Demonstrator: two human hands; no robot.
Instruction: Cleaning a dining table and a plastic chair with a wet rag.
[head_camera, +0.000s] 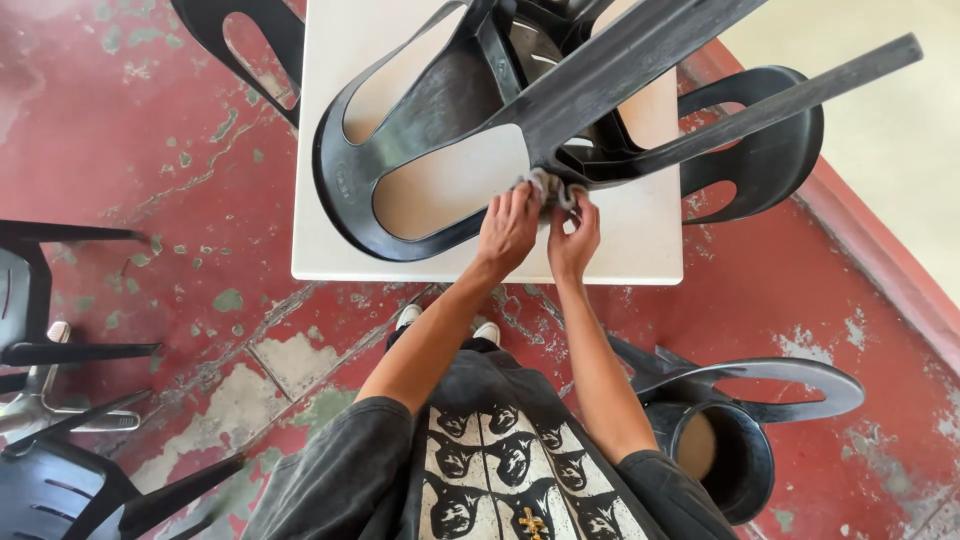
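A black plastic chair (440, 110) lies upside down on a white square table (640, 250), its legs pointing up and to the right. My left hand (507, 232) and my right hand (575, 240) are close together at the chair's armrest, both gripping a small grey cloth (548, 187) pressed against the black plastic. The cloth is bunched up and mostly hidden by my fingers.
Another black chair (735, 420) stands on the floor at my right side. More black chairs (60, 400) crowd the left edge. The floor (180, 150) is worn red paint with grey patches. A raised red curb (880, 250) runs along the right.
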